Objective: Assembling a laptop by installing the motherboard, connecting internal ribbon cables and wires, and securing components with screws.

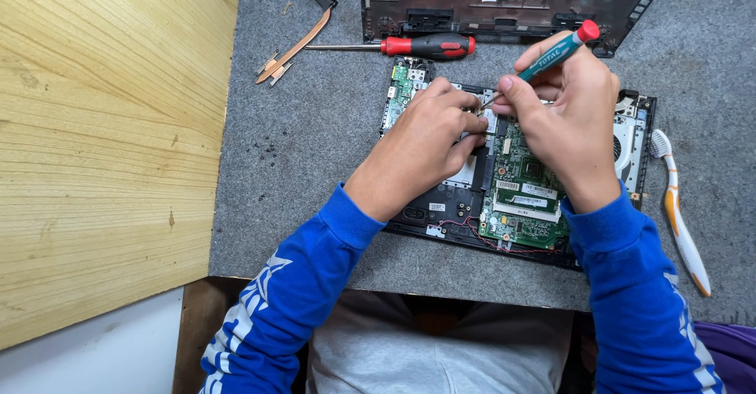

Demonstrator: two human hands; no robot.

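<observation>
An opened laptop base (441, 205) lies on a grey felt mat (315, 150), its green circuit board (524, 197) exposed. My right hand (571, 118) grips a small teal screwdriver with a red cap (555, 51), its tip angled down to the board's upper middle. My left hand (425, 146) rests on the laptop base beside that tip, fingers curled and pinched together near the same spot. What the fingertips pinch is hidden. Both arms wear blue sleeves with white marks.
A larger red-and-black screwdriver (417, 46) lies above the laptop. A copper heat pipe (295, 48) lies at upper left, a dark laptop cover (504, 0) at the top, a white-and-orange toothbrush (681, 221) at right. Wooden surface (102, 142) borders the mat's left.
</observation>
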